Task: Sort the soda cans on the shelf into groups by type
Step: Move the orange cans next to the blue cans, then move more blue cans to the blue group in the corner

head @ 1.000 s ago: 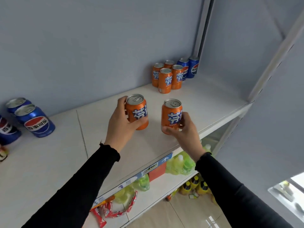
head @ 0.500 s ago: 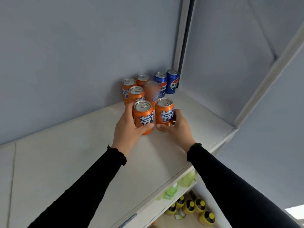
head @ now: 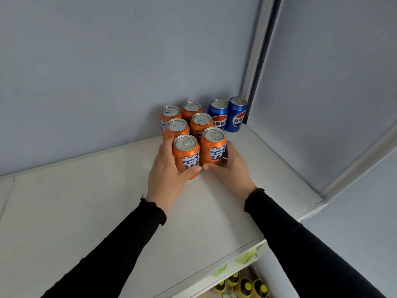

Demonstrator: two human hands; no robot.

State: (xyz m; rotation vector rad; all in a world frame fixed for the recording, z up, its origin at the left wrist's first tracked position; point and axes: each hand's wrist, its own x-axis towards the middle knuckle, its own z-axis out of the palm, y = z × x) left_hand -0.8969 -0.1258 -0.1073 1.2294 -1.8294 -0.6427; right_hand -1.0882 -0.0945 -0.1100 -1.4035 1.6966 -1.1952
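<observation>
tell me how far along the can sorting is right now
Done: four orange cans stand grouped at the back wall, two blue cans beside them. In hand: left hand and right hand each grip an orange can, joining that group. Left: releasing them; cans outside this view can't be judged.

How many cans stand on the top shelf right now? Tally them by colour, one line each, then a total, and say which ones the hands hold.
Orange cans: 6, the front left one gripped by the left hand, the front right one by the right hand
Blue cans: 2, one beside the other in the back corner
Total: 8
</observation>
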